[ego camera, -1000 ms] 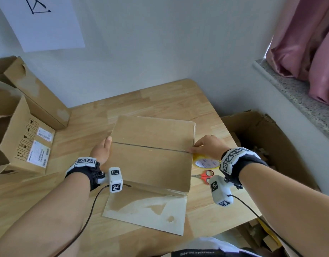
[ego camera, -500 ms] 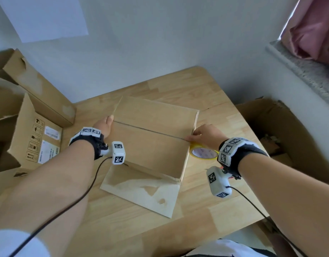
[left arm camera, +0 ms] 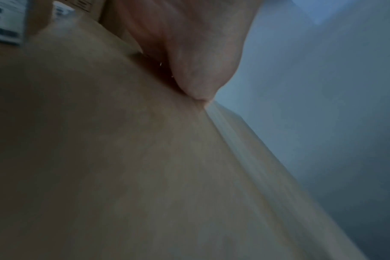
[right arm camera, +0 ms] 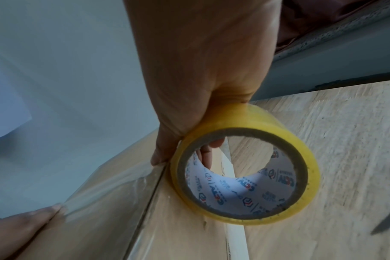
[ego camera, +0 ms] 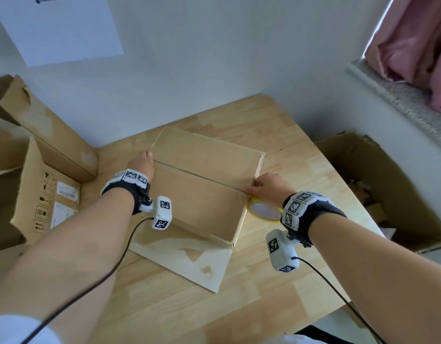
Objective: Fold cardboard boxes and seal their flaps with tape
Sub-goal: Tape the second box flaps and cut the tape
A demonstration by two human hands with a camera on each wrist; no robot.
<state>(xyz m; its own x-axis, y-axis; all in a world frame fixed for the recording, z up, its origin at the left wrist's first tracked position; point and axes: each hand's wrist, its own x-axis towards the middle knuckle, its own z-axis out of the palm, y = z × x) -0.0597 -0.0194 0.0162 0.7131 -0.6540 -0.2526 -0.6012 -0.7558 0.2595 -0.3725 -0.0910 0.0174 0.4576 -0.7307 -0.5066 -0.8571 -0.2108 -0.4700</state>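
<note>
A brown cardboard box (ego camera: 204,194) stands mid-table with its two top flaps closed along a dark seam. My left hand (ego camera: 142,165) presses with straight fingers on the seam's left end; the left wrist view shows a fingertip (left arm camera: 196,88) on the cardboard (left arm camera: 122,158). My right hand (ego camera: 266,187) is at the seam's right end and grips a yellow tape roll (ego camera: 264,212). In the right wrist view the roll (right arm camera: 267,123) hangs at the box's edge under the right hand (right arm camera: 200,70). A clear tape strip (right arm camera: 114,181) runs along the seam to the left hand (right arm camera: 22,223).
A loose flap (ego camera: 189,259) lies flat on the wooden table (ego camera: 301,281) on my side of the box. Opened cardboard boxes (ego camera: 40,194) crowd the table's left. A large open carton (ego camera: 388,189) stands on the floor at the right, under a stone sill (ego camera: 400,100).
Both hands have stayed at the two ends of the seam. The head view has shifted, and the red scissors seen beside the roll 1.0 s ago are now hidden.
</note>
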